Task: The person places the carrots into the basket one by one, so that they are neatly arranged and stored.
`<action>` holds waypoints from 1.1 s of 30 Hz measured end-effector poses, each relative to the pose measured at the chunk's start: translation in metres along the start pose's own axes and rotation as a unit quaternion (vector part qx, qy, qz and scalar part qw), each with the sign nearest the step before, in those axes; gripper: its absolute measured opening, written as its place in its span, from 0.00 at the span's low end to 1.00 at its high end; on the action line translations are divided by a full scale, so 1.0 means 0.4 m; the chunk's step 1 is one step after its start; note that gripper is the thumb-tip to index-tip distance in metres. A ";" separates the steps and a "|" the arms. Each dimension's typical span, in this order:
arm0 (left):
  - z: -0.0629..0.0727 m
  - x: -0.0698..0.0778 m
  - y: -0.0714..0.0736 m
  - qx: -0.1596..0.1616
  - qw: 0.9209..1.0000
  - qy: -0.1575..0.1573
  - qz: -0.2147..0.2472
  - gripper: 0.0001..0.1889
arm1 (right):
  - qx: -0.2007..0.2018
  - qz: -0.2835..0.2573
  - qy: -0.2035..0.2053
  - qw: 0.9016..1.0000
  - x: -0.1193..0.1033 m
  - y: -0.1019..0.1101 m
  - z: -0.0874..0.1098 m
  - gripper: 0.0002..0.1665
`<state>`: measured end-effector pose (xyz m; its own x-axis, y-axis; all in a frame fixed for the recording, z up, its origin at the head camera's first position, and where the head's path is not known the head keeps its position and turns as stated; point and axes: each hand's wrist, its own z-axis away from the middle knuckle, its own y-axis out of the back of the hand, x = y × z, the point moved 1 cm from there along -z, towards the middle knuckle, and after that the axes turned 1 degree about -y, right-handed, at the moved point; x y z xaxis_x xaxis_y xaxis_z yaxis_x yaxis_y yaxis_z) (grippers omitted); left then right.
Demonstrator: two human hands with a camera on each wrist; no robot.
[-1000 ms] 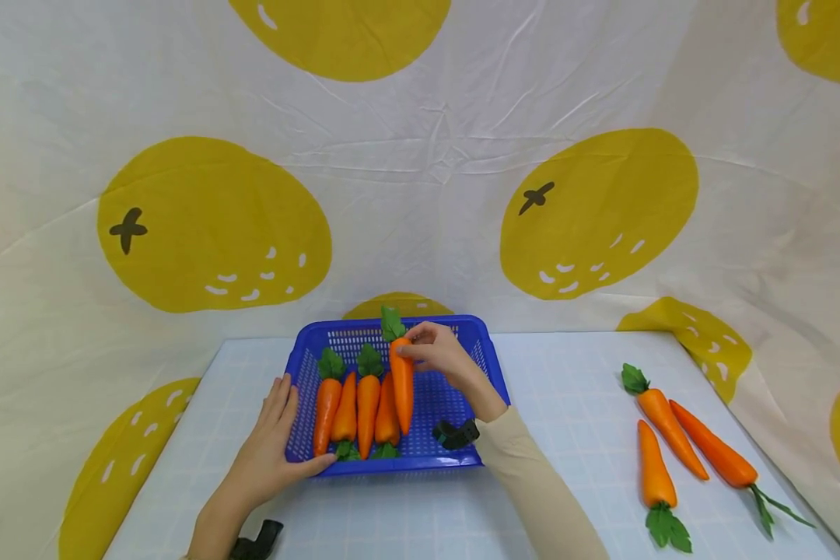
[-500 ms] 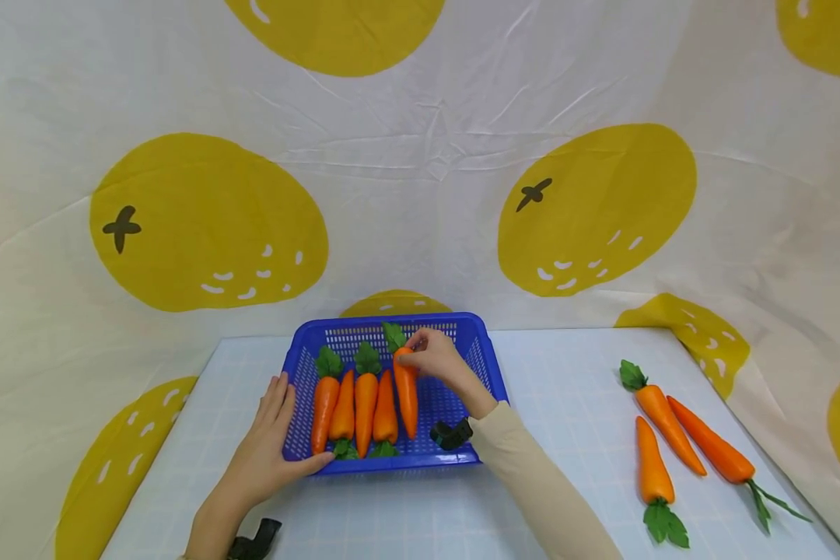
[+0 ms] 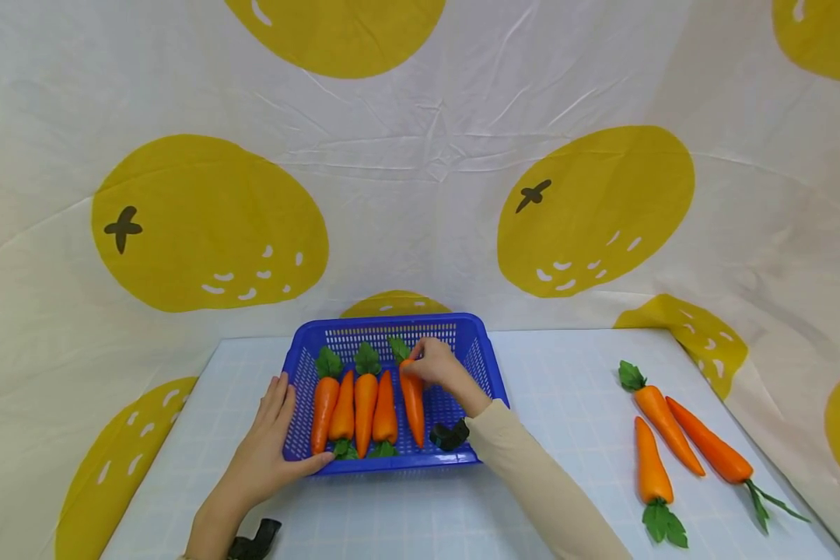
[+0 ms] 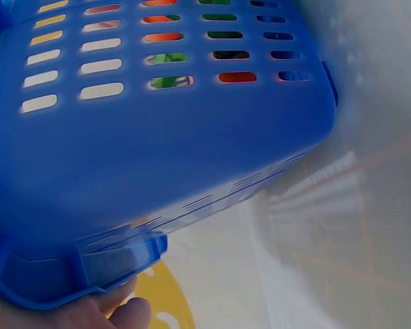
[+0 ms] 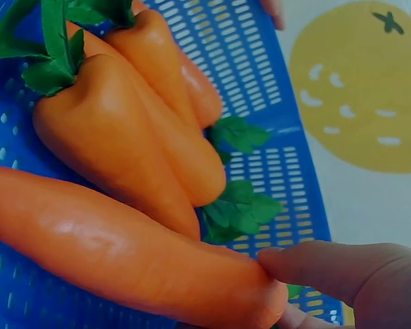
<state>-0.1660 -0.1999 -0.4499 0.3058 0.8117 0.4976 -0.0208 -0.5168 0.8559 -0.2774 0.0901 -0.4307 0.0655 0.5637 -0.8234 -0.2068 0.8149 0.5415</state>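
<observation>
A blue plastic basket (image 3: 392, 466) holds several orange carrots with green leaves, lying side by side with tops facing alternate ways. My right hand (image 3: 437, 367) pinches the thick, leafy end of the rightmost carrot (image 3: 412, 400) between thumb and fingers. In the right wrist view the thumb presses on that carrot (image 5: 109, 247), beside the row of other carrots (image 5: 116, 116). My left hand (image 3: 269, 439) rests at the basket's left front corner, fingers straight along the left side and thumb on the front rim. The left wrist view shows the basket's outer wall (image 4: 157, 144) and some fingertips (image 4: 130, 312).
Three more carrots lie on the table at the right: one with leaves toward the back (image 3: 668, 428), one leaning beside it (image 3: 714, 443), and one with leaves toward the front (image 3: 651, 463). A fruit-print cloth (image 3: 420, 233) hangs behind the basket.
My right hand has lowered the carrot into the basket and shifted it slightly right, to the right end of the row. My left hand has stayed at the basket's corner.
</observation>
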 end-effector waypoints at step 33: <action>0.000 -0.004 -0.002 0.004 1.000 -0.007 0.006 0.64 | -0.041 0.069 -0.015 0.997 0.020 -0.017 -0.010 0.11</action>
<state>-0.1666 -0.2007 -0.4511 0.3193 0.8015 0.5056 -0.0169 -0.5286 0.8487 -0.2793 0.0885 -0.4415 0.0605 0.6747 -0.7356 -0.2950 0.7161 0.6326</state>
